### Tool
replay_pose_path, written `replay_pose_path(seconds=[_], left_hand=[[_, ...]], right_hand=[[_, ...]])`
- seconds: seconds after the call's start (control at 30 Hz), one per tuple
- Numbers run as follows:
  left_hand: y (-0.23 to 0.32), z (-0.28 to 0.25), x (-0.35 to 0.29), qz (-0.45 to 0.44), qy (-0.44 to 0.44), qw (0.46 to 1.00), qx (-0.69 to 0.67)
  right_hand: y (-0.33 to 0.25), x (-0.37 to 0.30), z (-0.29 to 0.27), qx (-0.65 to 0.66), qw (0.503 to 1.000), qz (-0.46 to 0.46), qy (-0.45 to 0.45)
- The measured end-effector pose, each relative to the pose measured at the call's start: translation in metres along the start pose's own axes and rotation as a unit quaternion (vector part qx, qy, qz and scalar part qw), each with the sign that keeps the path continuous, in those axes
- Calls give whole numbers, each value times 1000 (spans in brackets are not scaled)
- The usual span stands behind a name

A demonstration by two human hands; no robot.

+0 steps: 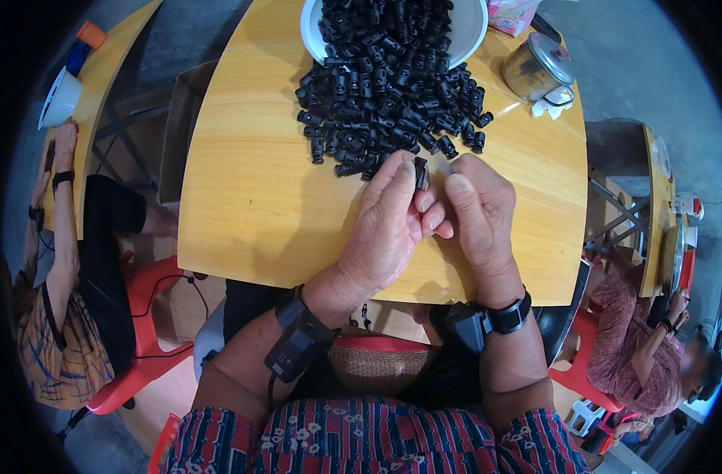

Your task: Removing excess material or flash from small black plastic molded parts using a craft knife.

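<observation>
Between the thumb and fingers of my left hand (388,213) is a black plastic cord lock (421,174), held over the table just in front of a heap. Close beside it, my right hand (481,205) is closed in a pinch. A small greyish bit shows at its fingertips, too small to name. The heap of black cord locks (384,103) spills toward me out of a white basin (313,41), which lies at the far side of the wooden table (250,189).
At the back right stand a metal lidded pot (530,67) and a pink-and-white packet (512,14). A woven basket (383,365) with a red rim sits at my lap, below the table edge. Other people work at tables on the left (112,75) and right (653,237), seated on red chairs.
</observation>
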State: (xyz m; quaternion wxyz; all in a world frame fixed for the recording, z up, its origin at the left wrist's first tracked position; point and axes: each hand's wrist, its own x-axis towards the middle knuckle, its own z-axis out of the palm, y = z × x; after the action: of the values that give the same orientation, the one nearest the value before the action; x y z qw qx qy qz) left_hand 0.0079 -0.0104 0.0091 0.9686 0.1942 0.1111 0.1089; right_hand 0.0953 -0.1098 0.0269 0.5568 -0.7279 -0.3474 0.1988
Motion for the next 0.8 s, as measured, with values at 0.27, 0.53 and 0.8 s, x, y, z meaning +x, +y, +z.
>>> replay_pose_path(seconds=[0.27,0.53,0.8], left_hand=[[0,-2,0,15,21,999,31],[-4,-4,2,54,40,996,64],[-4,-5,3,50,56,994,80]], right_hand=[[-10,-10,5,151,987,19,57],[7,-1,4,-124,961,-244,45],[6,-2,7,-193,945,-258,53]])
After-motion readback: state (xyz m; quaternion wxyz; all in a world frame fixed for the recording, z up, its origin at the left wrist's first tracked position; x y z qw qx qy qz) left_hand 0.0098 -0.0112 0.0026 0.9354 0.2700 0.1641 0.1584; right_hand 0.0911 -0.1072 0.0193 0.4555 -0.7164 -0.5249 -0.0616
